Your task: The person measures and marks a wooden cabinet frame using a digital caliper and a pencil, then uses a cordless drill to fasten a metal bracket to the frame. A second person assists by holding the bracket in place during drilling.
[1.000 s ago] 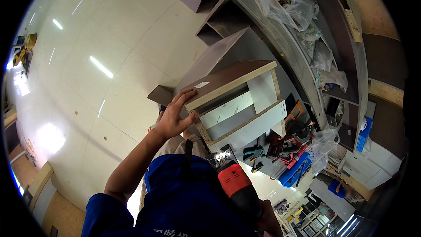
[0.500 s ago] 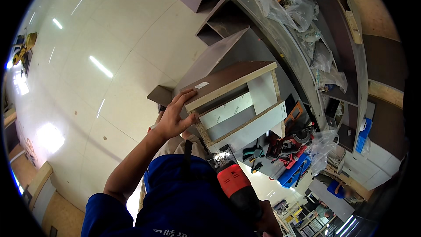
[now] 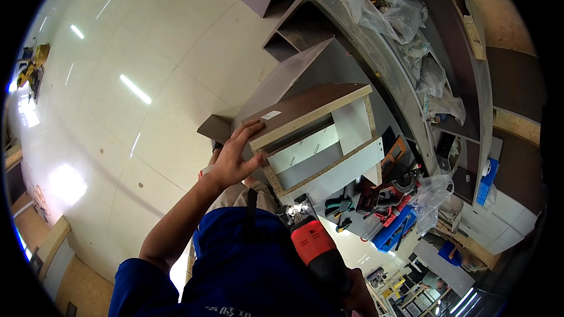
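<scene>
My left hand point(image 3: 234, 158) grips the near left corner of an open wooden box point(image 3: 320, 179). Its fingers rest on the brown panel point(image 3: 305, 104) beside a white label, and the thumb lies at the raw chipboard edge. Pale boards show inside the box. Low on the right, in front of my blue shirt, a red and black power tool point(image 3: 314, 243) points its metal head toward the box's near edge. My right hand point(image 3: 355, 293) is wrapped round the tool's rear, partly hidden by it. Whether the metal head touches the box I cannot tell.
Right of the box lie green and black clamps point(image 3: 339, 204), red tools point(image 3: 390, 196) and a blue case point(image 3: 395, 229). Clear plastic bags point(image 3: 405, 17) lie on a long grey cabinet. Other grey panels point(image 3: 294, 73) stand behind the box. Another person point(image 3: 451, 253) is far right.
</scene>
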Demonstrator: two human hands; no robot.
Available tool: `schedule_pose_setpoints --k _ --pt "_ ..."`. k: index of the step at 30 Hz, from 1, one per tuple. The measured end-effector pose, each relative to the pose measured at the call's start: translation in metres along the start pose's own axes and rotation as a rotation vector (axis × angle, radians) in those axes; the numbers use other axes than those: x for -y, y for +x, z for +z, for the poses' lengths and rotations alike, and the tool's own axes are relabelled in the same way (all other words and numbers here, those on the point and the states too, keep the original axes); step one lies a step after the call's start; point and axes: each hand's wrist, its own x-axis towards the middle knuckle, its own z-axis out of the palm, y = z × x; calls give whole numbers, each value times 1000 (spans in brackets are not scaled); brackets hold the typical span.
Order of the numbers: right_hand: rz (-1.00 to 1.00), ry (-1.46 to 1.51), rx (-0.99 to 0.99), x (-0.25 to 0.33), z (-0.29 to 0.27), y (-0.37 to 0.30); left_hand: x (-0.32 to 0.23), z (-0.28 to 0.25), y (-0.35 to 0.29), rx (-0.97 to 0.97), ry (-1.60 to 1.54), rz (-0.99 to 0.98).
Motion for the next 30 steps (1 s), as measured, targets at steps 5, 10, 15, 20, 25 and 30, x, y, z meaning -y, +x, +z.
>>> schedule_pose_setpoints --k 5,10,15,20,25,30 --pt "-20 8 -9 0 1 1 3 0 -1 2 56 9" --pt "-47 11 -20 1 2 2 3 1 0 -12 45 28" --pt "-113 47 -68 9 5 7 4 1 1 -8 52 29" --pt "-132 -58 -57 -17 -2 5 2 2 1 3 26 18" --pt "-167 64 -102 2 6 5 1 3 2 3 32 14" --pt "-200 2 -46 20 7 12 1 2 1 5 23 -5"
